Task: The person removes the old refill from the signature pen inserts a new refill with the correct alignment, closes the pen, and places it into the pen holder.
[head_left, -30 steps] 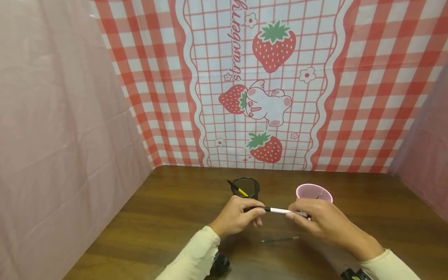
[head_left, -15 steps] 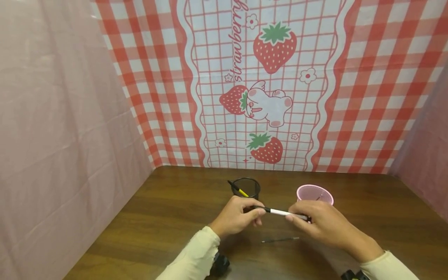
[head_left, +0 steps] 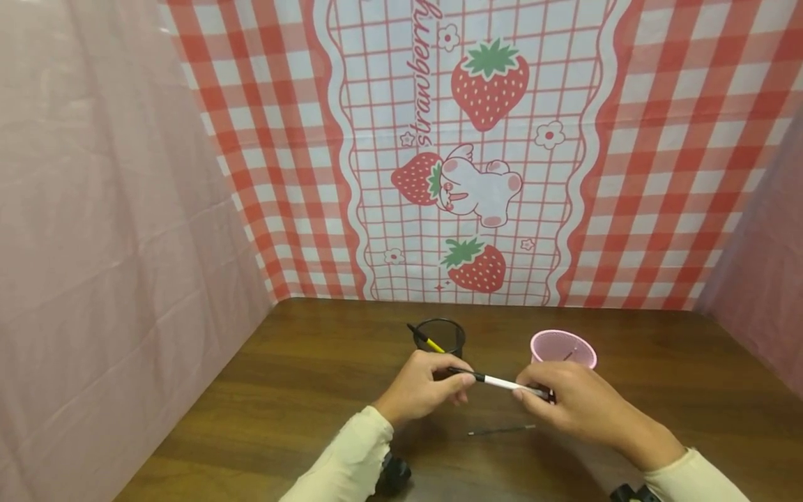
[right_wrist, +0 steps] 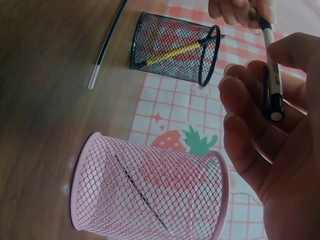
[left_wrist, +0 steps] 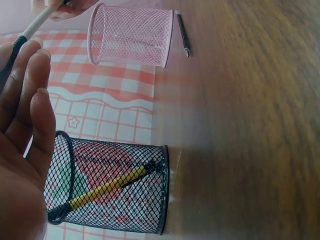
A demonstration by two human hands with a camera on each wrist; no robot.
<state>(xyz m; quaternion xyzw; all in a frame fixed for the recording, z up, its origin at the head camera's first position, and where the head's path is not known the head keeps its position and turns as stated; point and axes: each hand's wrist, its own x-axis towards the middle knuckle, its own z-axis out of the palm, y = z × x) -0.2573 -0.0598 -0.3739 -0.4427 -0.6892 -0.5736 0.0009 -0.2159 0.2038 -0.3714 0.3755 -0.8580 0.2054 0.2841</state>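
Both hands hold one pen, white-barrelled with a black grip section and a black clip end, above the table. My left hand pinches the black grip end between thumb and fingers. Around the clip end, my right hand curls its thumb and fingers; the right wrist view shows the pen's end cap facing the camera. Below the hands, a thin pen refill, dark with a pale clear end, lies on the tabletop.
Behind the left hand stands a black mesh pen cup with a yellow and black pen leaning in it. A pink mesh pen cup, holding a thin dark stick, stands behind the right hand. A strawberry-print cloth hangs behind the table.
The pen's clip end has tipped slightly lower, with the right hand shifting down a little. The left hand keeps its hold on the grip end.
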